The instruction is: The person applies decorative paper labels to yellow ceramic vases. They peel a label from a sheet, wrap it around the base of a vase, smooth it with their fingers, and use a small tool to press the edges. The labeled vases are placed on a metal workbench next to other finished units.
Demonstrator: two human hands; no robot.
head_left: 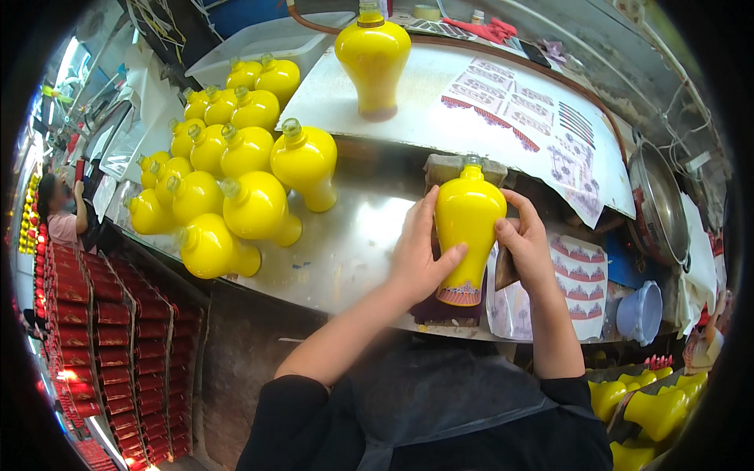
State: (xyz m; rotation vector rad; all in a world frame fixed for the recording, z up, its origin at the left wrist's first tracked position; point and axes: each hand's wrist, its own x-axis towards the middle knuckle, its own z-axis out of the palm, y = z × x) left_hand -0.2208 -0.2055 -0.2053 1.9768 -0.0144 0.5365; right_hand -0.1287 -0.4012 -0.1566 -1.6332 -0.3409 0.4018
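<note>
A glossy yellow bottle (470, 216) with a clear glass neck stands in front of me, with a patterned pink-and-purple decal band (459, 294) around its base. My left hand (420, 255) wraps its left side, the thumb lying across the lower front. On the right side, my right hand (528, 235) grips the shoulder with bent fingers, the thumb against the bottle. Just below those fingers shows a flat brown piece (506, 268); whether my right hand holds it I cannot tell. A folded grey-brown cloth (444, 169) lies behind the neck.
Several plain yellow bottles (255, 206) crowd the metal table's left side. Another bottle (373, 59), banded at its base, stands on the white board (424, 129) beside decal sheets (503, 98). At right are more decals (580, 282), a lavender basin (640, 312) and a metal pan (660, 200).
</note>
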